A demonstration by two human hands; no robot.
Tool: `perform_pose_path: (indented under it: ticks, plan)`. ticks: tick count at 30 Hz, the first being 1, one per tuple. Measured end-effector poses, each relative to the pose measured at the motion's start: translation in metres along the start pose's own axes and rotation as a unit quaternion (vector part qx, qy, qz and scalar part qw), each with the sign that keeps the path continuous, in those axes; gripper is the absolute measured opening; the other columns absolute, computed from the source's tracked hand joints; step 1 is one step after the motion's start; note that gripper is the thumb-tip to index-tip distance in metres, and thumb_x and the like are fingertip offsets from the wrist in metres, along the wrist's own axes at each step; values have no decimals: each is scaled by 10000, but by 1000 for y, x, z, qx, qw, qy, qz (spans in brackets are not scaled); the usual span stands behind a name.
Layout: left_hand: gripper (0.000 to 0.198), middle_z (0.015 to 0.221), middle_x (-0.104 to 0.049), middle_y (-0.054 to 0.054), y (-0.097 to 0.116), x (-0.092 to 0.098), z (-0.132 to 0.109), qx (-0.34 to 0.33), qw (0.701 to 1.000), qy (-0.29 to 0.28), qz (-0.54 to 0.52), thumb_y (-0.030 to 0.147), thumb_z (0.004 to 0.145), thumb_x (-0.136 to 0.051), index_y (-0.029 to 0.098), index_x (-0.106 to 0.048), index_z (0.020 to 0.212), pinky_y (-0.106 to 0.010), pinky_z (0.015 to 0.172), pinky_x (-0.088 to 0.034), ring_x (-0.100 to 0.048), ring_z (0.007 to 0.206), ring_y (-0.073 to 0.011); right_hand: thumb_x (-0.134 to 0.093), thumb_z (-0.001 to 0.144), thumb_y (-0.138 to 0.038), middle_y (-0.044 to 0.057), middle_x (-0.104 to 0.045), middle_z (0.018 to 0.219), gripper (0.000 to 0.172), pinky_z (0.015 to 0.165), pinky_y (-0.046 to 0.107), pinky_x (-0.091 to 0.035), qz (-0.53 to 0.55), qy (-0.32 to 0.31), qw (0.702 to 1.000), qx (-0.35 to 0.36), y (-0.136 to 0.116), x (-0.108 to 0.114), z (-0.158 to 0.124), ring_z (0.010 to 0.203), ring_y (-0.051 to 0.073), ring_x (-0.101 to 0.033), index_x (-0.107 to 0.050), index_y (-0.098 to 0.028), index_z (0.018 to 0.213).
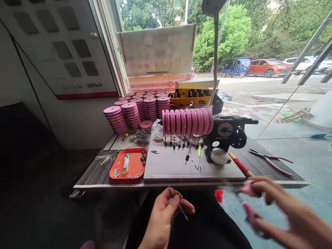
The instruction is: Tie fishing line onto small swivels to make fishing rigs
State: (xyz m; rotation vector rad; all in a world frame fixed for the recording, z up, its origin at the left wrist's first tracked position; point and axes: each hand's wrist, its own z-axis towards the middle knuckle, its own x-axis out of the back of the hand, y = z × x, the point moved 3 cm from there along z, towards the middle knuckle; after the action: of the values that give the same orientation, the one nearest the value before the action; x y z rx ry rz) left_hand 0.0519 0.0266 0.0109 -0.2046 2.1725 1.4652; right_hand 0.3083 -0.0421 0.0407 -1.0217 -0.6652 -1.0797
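Observation:
My left hand (164, 211) is closed in a pinch over my lap, holding a thin wire (183, 211) that slants down to a small piece at its lower end. At the lower right, my right hand (282, 211) is smeared by motion. Its fingers are spread around the pink handles (249, 211) of a scissors-like tool, whose blurred tip points left toward the board. Nearest beyond my left hand lies a white board (166, 169), and left of it an orange tray (112, 173) with a lighter (126, 163) and small parts.
A black hand-cranked winder (225, 129) carries a row of pink spools (188, 121), with small black pieces hanging below. Stacked pink discs (113, 121) stand behind left. Pliers (269, 158), a red-handled tool (240, 164) and a green-handled tool (199, 152) lie on the table.

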Motion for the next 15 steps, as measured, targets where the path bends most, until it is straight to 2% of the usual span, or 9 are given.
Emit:
perform_pose_path:
  ticks: [1,2,4,10,15]
  plan:
    - [173,602,-696,-44,1,-1,-1,8,1000,-6,-9,281,724,-684,153,-572,693,-266,660,-446,-632,597,-162,-610,687,-316,54,-616,991,247,611,254,-514,27,-41,998,45,-21,-10,3,765,199,-624,-551,-265,922]
    - [178,591,-692,-42,2,-2,-2,13,1000,-13,-14,281,721,-683,152,-568,682,-264,653,-446,-629,587,-160,-599,686,-290,51,-616,998,254,629,253,-514,41,-56,995,67,-37,-17,8,784,195,-625,-546,-255,931]
    - [174,579,-688,-39,4,-3,-4,9,1000,-21,-13,275,727,-673,155,-558,674,-256,644,-440,-621,575,-152,-580,696,-264,59,-609,1003,241,675,274,-507,47,-86,991,91,-56,-29,19,837,204,-613,-545,-235,933]
    - [134,588,-702,-28,9,-3,-6,-59,997,-2,58,262,773,-621,176,-539,711,-252,660,-412,-607,590,-145,-597,694,-245,89,-602,925,169,723,355,-467,31,-188,976,109,-64,-39,36,862,251,-566,-568,-196,853]
    - [130,587,-703,-25,9,-1,-6,-83,993,3,85,272,785,-595,179,-546,709,-260,657,-401,-588,579,-146,-515,776,-208,60,-600,843,32,672,300,-444,67,-251,960,103,-70,-45,38,791,207,-555,-540,-194,789]
